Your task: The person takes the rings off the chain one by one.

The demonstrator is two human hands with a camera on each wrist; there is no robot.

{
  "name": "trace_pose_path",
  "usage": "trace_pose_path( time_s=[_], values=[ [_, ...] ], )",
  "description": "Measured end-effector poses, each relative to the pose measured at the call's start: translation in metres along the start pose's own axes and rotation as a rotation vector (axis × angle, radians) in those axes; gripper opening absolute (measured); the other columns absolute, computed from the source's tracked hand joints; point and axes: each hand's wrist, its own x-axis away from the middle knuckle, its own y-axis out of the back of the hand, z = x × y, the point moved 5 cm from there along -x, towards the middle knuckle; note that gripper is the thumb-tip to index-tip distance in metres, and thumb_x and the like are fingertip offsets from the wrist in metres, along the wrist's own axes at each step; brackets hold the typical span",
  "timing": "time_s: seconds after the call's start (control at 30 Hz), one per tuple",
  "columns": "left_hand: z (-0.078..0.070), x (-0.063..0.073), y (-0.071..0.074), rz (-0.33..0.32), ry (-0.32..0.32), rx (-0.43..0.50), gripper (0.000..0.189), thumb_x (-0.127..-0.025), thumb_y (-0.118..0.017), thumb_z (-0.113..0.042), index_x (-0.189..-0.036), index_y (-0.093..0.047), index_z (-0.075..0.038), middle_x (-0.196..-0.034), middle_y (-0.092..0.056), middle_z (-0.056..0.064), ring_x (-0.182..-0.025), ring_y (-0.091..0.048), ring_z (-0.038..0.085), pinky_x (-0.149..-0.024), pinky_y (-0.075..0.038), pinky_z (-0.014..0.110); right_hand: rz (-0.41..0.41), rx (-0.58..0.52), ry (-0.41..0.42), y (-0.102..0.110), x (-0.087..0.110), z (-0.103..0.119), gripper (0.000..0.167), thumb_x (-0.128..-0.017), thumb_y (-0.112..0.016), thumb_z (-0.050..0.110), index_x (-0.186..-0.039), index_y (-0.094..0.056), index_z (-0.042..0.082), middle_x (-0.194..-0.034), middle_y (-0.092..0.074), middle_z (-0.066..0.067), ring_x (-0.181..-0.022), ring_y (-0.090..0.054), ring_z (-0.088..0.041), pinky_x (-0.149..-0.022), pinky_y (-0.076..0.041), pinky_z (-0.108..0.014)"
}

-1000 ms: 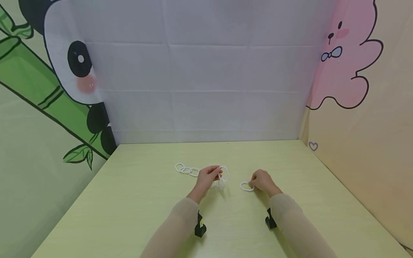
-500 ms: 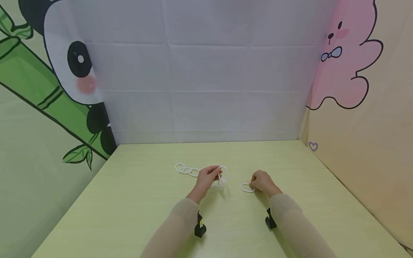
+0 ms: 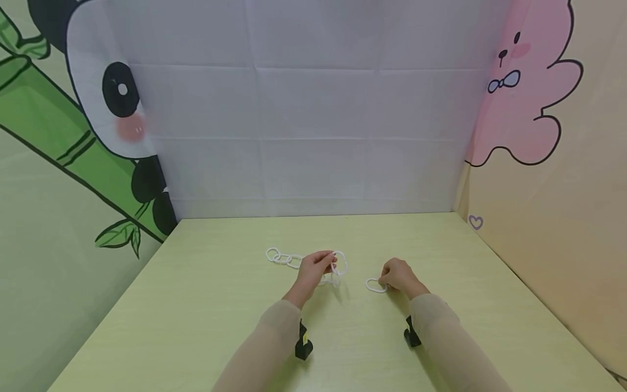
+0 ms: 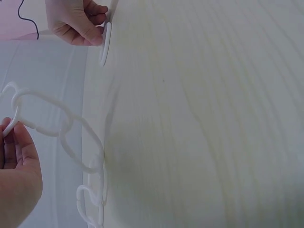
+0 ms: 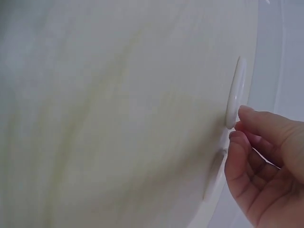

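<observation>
My left hand (image 3: pixel 313 270) pinches the end link of a white plastic chain (image 4: pixel 47 99) between thumb and fingertips. That end is raised, and further links hang from it down to the table. Beyond the hand, more of the chain lies stretched out to the left. To the right, my right hand (image 3: pixel 399 276) pinches the end of a loose white oval link (image 5: pixel 236 95), which lies low at the tabletop, apart from the chain. A second white piece (image 5: pixel 216 175) shows beside the fingers in the right wrist view, partly hidden by them.
Both hands work over a pale yellow-green table (image 3: pixel 196 305). A white cloth wall (image 3: pixel 313 136) rises behind its far edge. Side walls carry a panda and a pink animal (image 3: pixel 529 114). Dark wrist cameras (image 3: pixel 303 348) hang below both sleeves.
The loose link and the right fingertips have shifted very slightly to the right. The left hand keeps its hold on the raised chain end, almost still.
</observation>
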Motion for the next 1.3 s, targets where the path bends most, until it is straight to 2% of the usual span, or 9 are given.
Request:
trace_pose_path(
  time_s=[0.13, 0.2, 0.43, 0.6, 0.8, 1.03, 1.1, 1.23, 1.3],
  values=[
    [-0.001, -0.001, 0.001, 0.0, -0.001, -0.003, 0.024, -0.092, -0.057, -0.007, -0.108, -0.06, 0.011, -0.087, -0.065, 0.01, -0.073, -0.062, 0.01, -0.073, -0.053, 0.027, -0.007, -0.033, -0.024, 0.007, 0.0, 0.002, 0.011, -0.081, -0.068, 0.004, -0.071, -0.063, 0.001, -0.064, -0.056, -0.006, -0.049, -0.046, -0.011, -0.045, -0.041, -0.02],
    [-0.001, 0.0, 0.001, -0.003, 0.0, -0.003, 0.024, -0.092, -0.057, -0.007, -0.108, -0.06, 0.011, -0.086, -0.065, 0.008, -0.073, -0.062, 0.01, -0.073, -0.053, 0.027, -0.017, -0.045, -0.011, 0.013, -0.001, 0.004, 0.011, -0.083, -0.067, 0.005, -0.073, -0.063, 0.0, -0.065, -0.057, -0.008, -0.047, -0.046, -0.011, -0.044, -0.041, -0.02],
    [-0.003, -0.001, 0.002, -0.006, 0.003, -0.003, 0.024, -0.092, -0.057, -0.006, -0.107, -0.06, 0.011, -0.088, -0.065, 0.011, -0.074, -0.061, 0.011, -0.072, -0.053, 0.027, -0.078, -0.077, 0.036, 0.038, 0.0, 0.016, 0.013, -0.086, -0.064, 0.007, -0.083, -0.064, -0.006, -0.074, -0.061, -0.017, -0.051, -0.054, -0.017, -0.049, -0.047, -0.025],
    [-0.003, -0.001, 0.002, -0.005, 0.005, -0.005, 0.024, -0.092, -0.057, -0.006, -0.108, -0.06, 0.011, -0.086, -0.065, 0.008, -0.073, -0.061, 0.01, -0.073, -0.053, 0.027, -0.131, -0.112, 0.035, 0.049, -0.001, 0.02, 0.013, -0.086, -0.063, 0.008, -0.084, -0.064, -0.005, -0.069, -0.057, -0.009, -0.056, -0.057, -0.022, -0.052, -0.05, -0.026],
    [-0.003, -0.001, 0.002, -0.005, 0.003, -0.005, 0.024, -0.091, -0.057, -0.007, -0.107, -0.061, 0.01, -0.085, -0.065, 0.007, -0.073, -0.061, 0.01, -0.074, -0.053, 0.028, -0.176, -0.156, 0.05, 0.053, -0.002, 0.026, 0.011, -0.087, -0.062, 0.008, -0.084, -0.063, -0.003, -0.068, -0.057, -0.006, -0.059, -0.058, -0.023, -0.052, -0.05, -0.027],
    [-0.003, -0.001, 0.002, 0.007, -0.007, -0.005, 0.026, -0.092, -0.057, -0.009, -0.109, -0.06, 0.011, -0.088, -0.065, 0.009, -0.074, -0.061, 0.01, -0.079, -0.052, 0.036, -0.231, -0.211, 0.089, 0.056, -0.003, 0.039, 0.011, -0.087, -0.063, 0.009, -0.087, -0.063, -0.002, -0.071, -0.058, -0.007, -0.055, -0.054, -0.016, -0.052, -0.052, -0.028],
    [-0.007, 0.002, 0.001, 0.013, -0.003, 0.002, 0.027, -0.092, -0.057, -0.008, -0.109, -0.06, 0.012, -0.089, -0.065, 0.01, -0.075, -0.061, 0.011, -0.081, -0.051, 0.038, -0.241, -0.227, 0.095, 0.057, -0.002, 0.043, 0.011, -0.087, -0.063, 0.009, -0.088, -0.063, -0.001, -0.071, -0.058, -0.007, -0.056, -0.055, -0.019, -0.052, -0.051, -0.028],
    [-0.007, 0.002, 0.001, 0.015, -0.009, 0.001, 0.026, -0.092, -0.057, -0.008, -0.109, -0.059, 0.012, -0.088, -0.065, 0.009, -0.075, -0.062, 0.011, -0.079, -0.052, 0.035, -0.251, -0.261, 0.114, 0.058, -0.001, 0.051, 0.013, -0.088, -0.062, 0.01, -0.091, -0.063, -0.003, -0.072, -0.059, -0.008, -0.061, -0.058, -0.027, -0.054, -0.053, -0.03],
    [-0.007, 0.001, 0.001, 0.012, -0.01, -0.006, 0.026, -0.092, -0.057, -0.008, -0.109, -0.06, 0.012, -0.087, -0.065, 0.008, -0.075, -0.062, 0.011, -0.077, -0.052, 0.032, -0.257, -0.283, 0.117, 0.058, -0.001, 0.054, 0.014, -0.088, -0.063, 0.01, -0.093, -0.063, -0.004, -0.072, -0.059, -0.008, -0.06, -0.058, -0.026, -0.054, -0.053, -0.03]
  ],
)
